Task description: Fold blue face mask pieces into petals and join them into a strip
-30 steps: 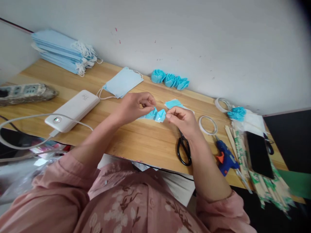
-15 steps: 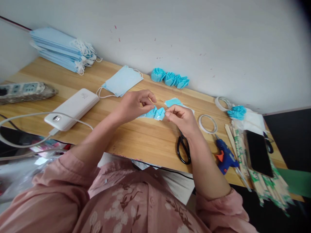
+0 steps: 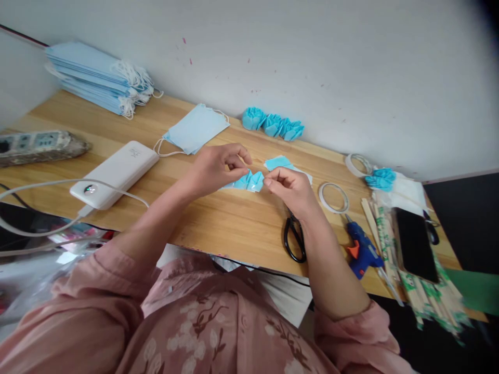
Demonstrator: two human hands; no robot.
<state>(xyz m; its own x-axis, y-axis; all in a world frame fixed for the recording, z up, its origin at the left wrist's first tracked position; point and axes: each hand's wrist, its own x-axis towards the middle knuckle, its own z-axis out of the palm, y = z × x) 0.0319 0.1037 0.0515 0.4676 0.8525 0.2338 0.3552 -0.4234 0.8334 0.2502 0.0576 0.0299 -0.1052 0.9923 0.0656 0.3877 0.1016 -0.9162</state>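
Observation:
A strip of folded blue mask fabric is stretched between my two hands, low over the wooden table. My left hand pinches it from the left, the palm hiding part of the strip. At its right end the thumb and forefinger of my right hand close on the edge. Flat blue fabric pieces lie just behind my right hand. Black-handled scissors rest beside my right wrist, their blades mostly hidden under it. Three blue fabric flowers stand in a row against the wall.
On the left are a mask stack, two or so loose masks, a power strip and a cabled power bank. To the right lie tape rolls, a blue glue gun, wrapped chopsticks and a phone.
Hardly anything differs. Both hands keep their pinch on the blue fabric strip, and the whole view has shifted very slightly.

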